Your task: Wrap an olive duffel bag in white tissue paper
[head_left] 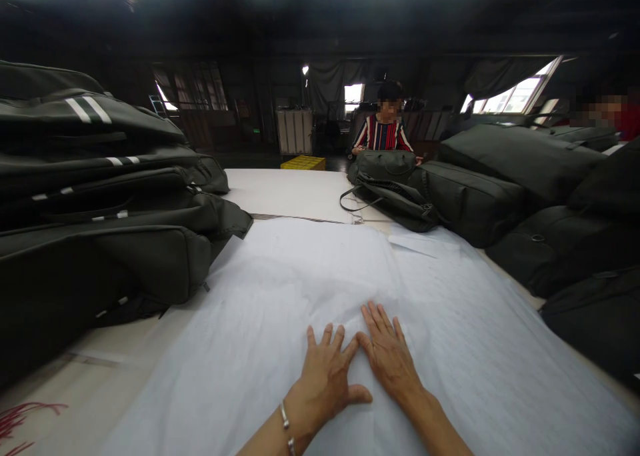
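A large sheet of thin white paper [280, 289] is spread over the table in front of me, with soft wrinkles near its middle. My left hand [327, 373] lies flat on it, fingers spread and thumb pointing right; a silver bracelet circles that wrist. Close beside it, my right hand [390, 356] rests palm down on the same paper, its fingers stretched forward. The fingertips of the left hand and the right thumb nearly meet. Neither hand holds anything.
Dark green bags [100, 196] with white stripes are piled at the left. More dark bags [480, 189] line the right. Across the table a person in a striped top [383, 135] stands behind a bag. A yellow crate [303, 163] and red strings [25, 416] also show.
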The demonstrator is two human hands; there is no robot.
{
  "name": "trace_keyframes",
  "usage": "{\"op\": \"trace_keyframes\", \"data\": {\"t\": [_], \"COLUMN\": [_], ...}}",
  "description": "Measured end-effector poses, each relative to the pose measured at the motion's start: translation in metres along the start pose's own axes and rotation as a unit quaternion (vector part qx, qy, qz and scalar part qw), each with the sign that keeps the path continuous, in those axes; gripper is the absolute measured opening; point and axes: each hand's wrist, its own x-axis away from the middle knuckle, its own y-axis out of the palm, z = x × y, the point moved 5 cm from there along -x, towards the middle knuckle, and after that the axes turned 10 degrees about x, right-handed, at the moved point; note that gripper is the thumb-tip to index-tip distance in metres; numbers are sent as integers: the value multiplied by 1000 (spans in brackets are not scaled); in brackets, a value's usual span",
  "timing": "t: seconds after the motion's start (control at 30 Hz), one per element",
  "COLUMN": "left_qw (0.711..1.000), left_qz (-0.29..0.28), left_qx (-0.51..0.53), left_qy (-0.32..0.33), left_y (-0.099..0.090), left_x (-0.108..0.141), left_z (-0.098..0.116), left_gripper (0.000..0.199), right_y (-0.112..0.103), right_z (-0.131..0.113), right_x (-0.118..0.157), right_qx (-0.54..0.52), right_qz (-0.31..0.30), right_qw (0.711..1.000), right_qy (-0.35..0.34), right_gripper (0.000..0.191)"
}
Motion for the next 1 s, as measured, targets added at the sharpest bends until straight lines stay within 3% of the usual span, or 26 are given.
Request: {"op": "trace_keyframes", "data": {"t": [0.33, 0.57, 1.0], "left_qw": [998, 992, 1000], "left_qz": [29, 51, -2], "left_qx": [-50, -51, -26], "left_qy": [16, 104, 14], "left_y": [8, 7, 0], "left_x": [-12, -15, -17], "left_z": [0, -2, -1], "left_gripper": [96, 99, 108], "right_y": [-1, 1, 3], "right_z": [-1, -1, 0], "right_x": [-1, -1, 0], "right_qx": [1, 10, 8], "right_qz": [-16, -14, -3], "right_qw": [1000, 1000, 1000], "right_qy": [8, 9, 11], "right_gripper": [56, 55, 60]}}
